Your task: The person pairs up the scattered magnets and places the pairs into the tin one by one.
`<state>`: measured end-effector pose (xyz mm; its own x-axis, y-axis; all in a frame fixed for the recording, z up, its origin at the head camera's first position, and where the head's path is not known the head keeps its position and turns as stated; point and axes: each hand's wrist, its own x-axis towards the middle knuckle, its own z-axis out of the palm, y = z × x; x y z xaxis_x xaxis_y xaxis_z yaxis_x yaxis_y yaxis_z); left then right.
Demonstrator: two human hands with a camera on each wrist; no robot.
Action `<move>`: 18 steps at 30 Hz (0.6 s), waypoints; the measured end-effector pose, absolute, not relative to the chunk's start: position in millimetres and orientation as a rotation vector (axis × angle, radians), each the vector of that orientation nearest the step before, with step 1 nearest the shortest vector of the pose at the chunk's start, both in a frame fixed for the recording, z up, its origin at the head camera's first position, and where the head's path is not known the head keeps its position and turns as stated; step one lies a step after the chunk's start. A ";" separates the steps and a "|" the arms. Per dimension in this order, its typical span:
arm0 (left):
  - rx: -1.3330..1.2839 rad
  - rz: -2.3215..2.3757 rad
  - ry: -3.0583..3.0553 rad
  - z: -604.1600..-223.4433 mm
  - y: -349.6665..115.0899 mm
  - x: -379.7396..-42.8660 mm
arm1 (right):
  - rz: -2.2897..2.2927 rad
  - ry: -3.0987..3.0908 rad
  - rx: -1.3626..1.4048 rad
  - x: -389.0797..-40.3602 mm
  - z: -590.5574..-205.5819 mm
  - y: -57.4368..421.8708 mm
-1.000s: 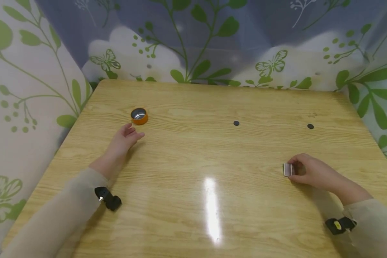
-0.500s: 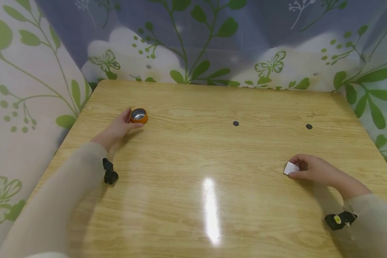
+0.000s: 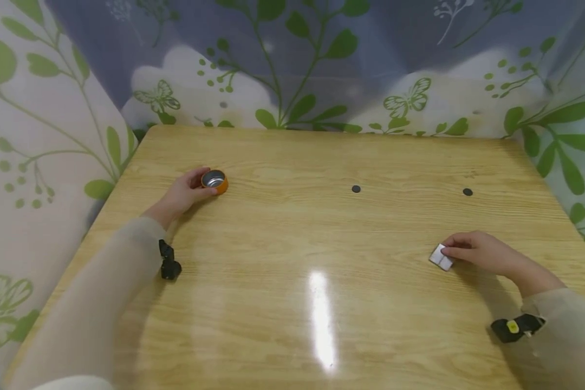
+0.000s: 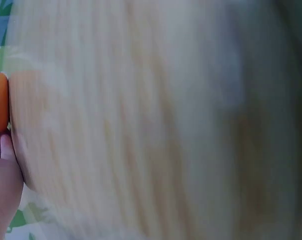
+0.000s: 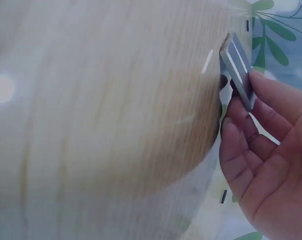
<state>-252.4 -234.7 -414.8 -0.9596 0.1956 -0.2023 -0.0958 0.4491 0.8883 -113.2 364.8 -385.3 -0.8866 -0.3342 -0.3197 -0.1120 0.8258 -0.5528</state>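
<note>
In the head view, the left hand (image 3: pixel 182 190) curls its fingers around the orange bowl (image 3: pixel 214 182); well right of the bowl and nearer the person, the right hand (image 3: pixel 482 253) pinches a small flat piece (image 3: pixel 441 258). Left wrist: bowl best kept level. Right wrist: piece tilted; a light, steady edge grip should suit.

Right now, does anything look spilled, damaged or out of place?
The orange bowl looks whole and nothing looks spilled. Only some faint marks on the table, just beyond the dark disc farther right, look odd: they interrupt the wood grain. Their cause is unclear.
</note>
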 end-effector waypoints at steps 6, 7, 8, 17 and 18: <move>0.094 1.522 2.386 -415.8 -240.8 -250.8 | -0.832 2.572 -0.245 -112.0 -383.0 366.5; 0.100 1.526 2.382 -415.8 -241.2 -250.7 | -0.849 2.558 -0.230 -111.6 -382.6 366.8; 0.108 1.527 2.379 -416.3 -241.7 -250.3 | -0.864 2.546 -0.220 -111.3 -382.1 366.8; 0.162 1.501 2.405 -417.5 -235.5 -249.0 | -0.920 2.493 -0.145 -111.3 -383.1 369.3; 0.162 1.498 2.405 -417.1 -234.8 -248.9 | -0.927 2.488 -0.134 -111.1 -383.1 370.3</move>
